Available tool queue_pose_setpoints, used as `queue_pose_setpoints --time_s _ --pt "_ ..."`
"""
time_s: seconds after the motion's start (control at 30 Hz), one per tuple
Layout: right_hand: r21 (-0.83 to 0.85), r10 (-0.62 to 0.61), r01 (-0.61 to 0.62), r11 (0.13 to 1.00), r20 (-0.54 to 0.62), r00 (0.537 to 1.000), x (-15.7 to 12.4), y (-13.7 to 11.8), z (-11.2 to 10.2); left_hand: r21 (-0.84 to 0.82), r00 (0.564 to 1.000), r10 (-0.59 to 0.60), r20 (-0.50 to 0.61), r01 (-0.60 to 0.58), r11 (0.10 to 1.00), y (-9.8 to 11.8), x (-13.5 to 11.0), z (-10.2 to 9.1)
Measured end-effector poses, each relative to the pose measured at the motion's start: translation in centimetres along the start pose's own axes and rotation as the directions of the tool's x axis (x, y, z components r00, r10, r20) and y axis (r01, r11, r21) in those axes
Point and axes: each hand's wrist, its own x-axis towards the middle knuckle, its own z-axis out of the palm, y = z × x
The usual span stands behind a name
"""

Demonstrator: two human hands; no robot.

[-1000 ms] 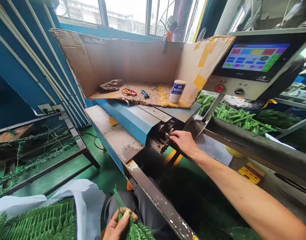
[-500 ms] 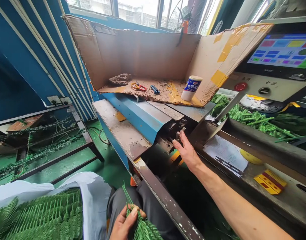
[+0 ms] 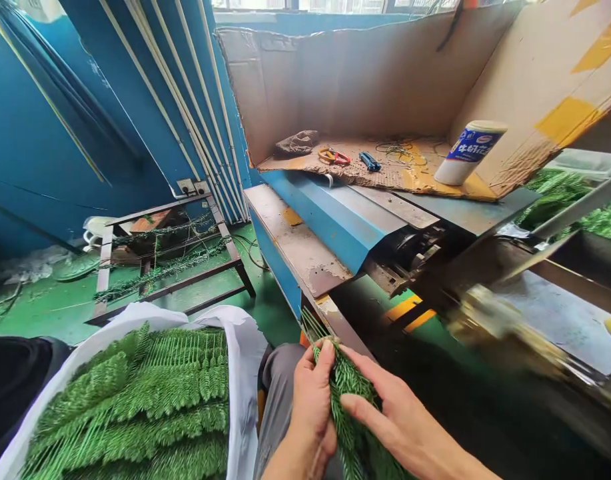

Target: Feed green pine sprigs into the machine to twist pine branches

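In the lower middle, my left hand point(image 3: 312, 393) pinches a bunch of green artificial pine sprigs point(image 3: 352, 407) near its thin bare stems, which point up and to the left. My right hand point(image 3: 392, 407) lies along the other side of that bunch, fingers and thumb around the needles. Below and left of both hands, a white sack point(image 3: 242, 353) is packed with layered artificial pine sprigs point(image 3: 175, 393). Ahead of my hands is the end of a blue machine point(image 3: 330, 220) with a dark metal head point(image 3: 410, 257).
On the machine sits a cut-open cardboard box point(image 3: 375, 87) with pliers point(image 3: 334, 156), a blue-handled tool point(image 3: 370, 161) and a tilted white-and-blue can point(image 3: 470, 153). A blurred metal part point(image 3: 510, 333) is at right. A metal frame point(image 3: 172, 293) stands left on the green floor.
My right hand has left the machine head and come down to the sprigs in my left hand. The view has swung left. A blurred metal part now shows at right.
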Motion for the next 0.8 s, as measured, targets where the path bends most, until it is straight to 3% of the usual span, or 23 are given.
queue_pose_setpoints --time_s 0.07,0.13,0.23,0.33,0.43,0.5,0.6,0.7,0.8 --pt "0.047 0.000 0.002 0.999 -0.052 0.999 0.0 0.0 -0.8 0.005 0.999 -0.029 0.025 0.029 1.000 0.0 -0.4 0.9" --pt "0.018 -0.001 0.002 1.000 -0.056 0.998 -0.2 0.3 -3.0 0.051 0.998 -0.068 0.015 0.067 0.996 0.5 -0.8 1.3" --pt "-0.323 -0.066 0.004 0.946 -0.183 0.981 -1.2 1.1 -8.7 0.136 0.993 -0.067 -0.096 0.080 0.987 1.5 -1.2 0.4" --pt "-0.731 -0.229 -0.107 0.674 -0.344 0.910 -2.2 1.8 -15.1 0.137 0.966 -0.066 -0.250 0.103 0.985 1.8 -1.0 -1.9" --pt "-0.891 -0.261 -0.255 0.375 -0.366 0.893 -2.1 1.6 -19.3 0.148 0.943 -0.052 -0.328 0.106 0.983 1.5 -0.7 -3.8" --pt "-0.926 -0.216 -0.291 0.241 -0.344 0.914 -1.2 1.2 -20.2 0.179 0.946 -0.020 -0.324 0.082 0.980 1.4 -0.8 -4.5" --pt "-0.943 -0.167 -0.307 0.129 -0.326 0.930 0.3 0.6 -19.8 0.200 0.948 0.011 -0.317 0.055 0.978 1.8 -1.1 -4.9" --pt "-0.950 -0.188 -0.287 0.123 -0.306 0.933 1.5 1.0 -19.1 0.195 0.946 0.013 -0.324 0.053 0.979 2.3 -1.2 -5.6" --pt "-0.960 -0.291 -0.218 0.179 -0.263 0.920 2.6 2.5 -19.1 0.189 0.942 -0.003 -0.335 0.070 0.979 2.4 -1.0 -6.4"
